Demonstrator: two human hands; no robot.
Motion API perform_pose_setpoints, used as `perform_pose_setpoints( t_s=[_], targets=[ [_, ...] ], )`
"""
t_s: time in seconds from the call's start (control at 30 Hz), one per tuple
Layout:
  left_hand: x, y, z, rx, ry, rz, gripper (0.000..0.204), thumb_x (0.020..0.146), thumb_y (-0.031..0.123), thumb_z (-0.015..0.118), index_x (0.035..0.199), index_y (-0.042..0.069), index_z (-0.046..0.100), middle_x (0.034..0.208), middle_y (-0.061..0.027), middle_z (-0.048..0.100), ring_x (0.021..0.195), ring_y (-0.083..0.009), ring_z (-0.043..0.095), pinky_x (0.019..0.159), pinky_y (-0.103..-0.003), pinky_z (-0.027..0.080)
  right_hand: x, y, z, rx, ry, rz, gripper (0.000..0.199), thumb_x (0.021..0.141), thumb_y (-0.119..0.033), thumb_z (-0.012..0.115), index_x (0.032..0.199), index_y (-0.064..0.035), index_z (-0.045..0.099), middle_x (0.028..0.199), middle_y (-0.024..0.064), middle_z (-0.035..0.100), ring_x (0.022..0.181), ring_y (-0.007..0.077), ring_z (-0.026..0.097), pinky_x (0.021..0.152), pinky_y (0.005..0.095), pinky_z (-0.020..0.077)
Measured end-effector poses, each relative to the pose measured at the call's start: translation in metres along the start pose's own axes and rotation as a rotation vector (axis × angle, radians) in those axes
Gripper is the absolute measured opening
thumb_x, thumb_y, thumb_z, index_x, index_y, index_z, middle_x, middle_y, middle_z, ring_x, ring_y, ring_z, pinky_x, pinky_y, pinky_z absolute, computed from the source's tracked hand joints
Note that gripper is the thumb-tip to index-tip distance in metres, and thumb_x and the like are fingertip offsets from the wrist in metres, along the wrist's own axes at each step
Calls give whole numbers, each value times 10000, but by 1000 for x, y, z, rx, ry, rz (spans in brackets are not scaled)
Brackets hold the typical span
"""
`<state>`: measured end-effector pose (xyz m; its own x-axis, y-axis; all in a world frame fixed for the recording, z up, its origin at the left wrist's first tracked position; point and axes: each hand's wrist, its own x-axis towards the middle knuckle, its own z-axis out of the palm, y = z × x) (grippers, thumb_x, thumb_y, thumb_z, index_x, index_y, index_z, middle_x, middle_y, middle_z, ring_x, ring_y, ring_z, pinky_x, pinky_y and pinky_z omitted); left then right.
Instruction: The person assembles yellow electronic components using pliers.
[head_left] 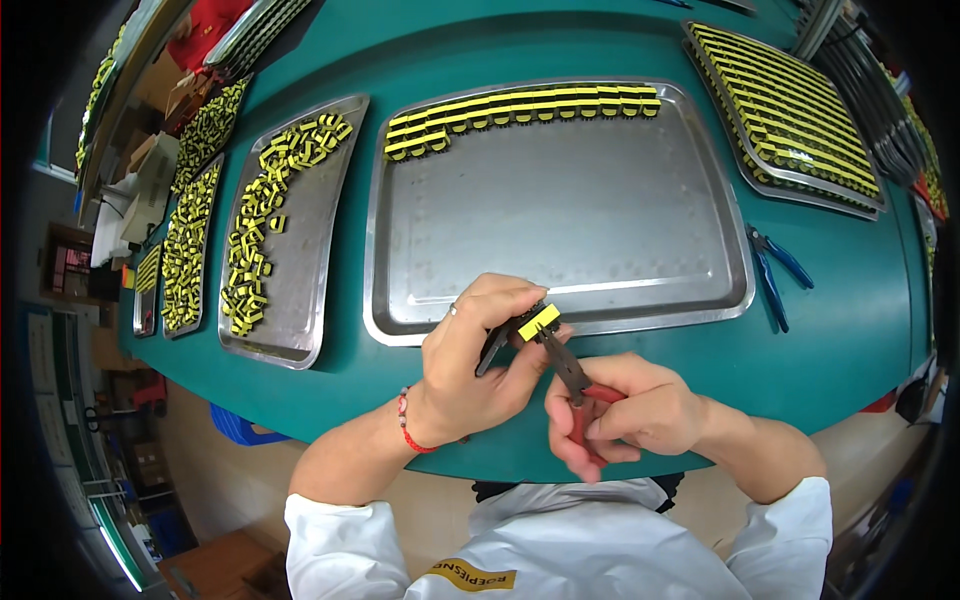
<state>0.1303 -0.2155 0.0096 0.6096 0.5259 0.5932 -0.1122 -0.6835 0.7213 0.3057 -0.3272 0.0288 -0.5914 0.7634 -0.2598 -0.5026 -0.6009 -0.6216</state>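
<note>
My left hand (pixel 470 350) is closed around a small black part with a yellow top (pixel 540 322), just over the near edge of the large metal tray (pixel 560 230). A dark, elongated piece (pixel 492 352) also shows beneath its fingers; I cannot tell what it is. In my right hand (pixel 645 408) are long-nose pliers (pixel 568 370) with red handles, gripped below the tray's near rim. Their tips touch, or nearly touch, the side of the yellow-topped part. Rows of similar yellow-and-black parts (pixel 520 106) line the tray's far side, with a shorter row at its left.
To the left, a metal tray (pixel 305 290) holds loose yellow-and-black parts, with more filled trays (pixel 190 250) beyond. Stacked trays (pixel 790 110) of aligned parts stand at the far right. Blue-handled cutters (pixel 775 275) lie on the green table (pixel 830 330). A person in red (pixel 205 30) is at the far left.
</note>
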Motion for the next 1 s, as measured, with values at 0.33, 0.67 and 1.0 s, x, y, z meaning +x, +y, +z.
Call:
perform_pose_setpoints(
  t_s=[0.33,0.67,1.0],
  targets=[
    [-3,8,12,-431,17,-425,205,914,81,678,1037,-11,542,940,-63,601,801,-81,548,707,-227,455,17,11,-7,-1280,761,-948,412,696,-21,829,1013,-7,566,781,62,625,595,93,567,519,229,455],
    [6,11,9,-1321,203,-879,571,1019,500,336,1237,11,533,1070,-146,599,908,-219,565,793,-351,471,25,14,-3,-957,732,-1090,306,829,-37,748,1102,11,619,902,78,684,648,107,651,538,246,518],
    [-3,5,11,-1154,-97,-576,791,974,632,295,1439,-5,354,1365,-287,498,1332,-428,438,1040,-543,445,22,17,9,-1137,697,-814,335,822,-68,772,1090,67,623,901,90,681,702,116,629,625,232,504]
  ],
)
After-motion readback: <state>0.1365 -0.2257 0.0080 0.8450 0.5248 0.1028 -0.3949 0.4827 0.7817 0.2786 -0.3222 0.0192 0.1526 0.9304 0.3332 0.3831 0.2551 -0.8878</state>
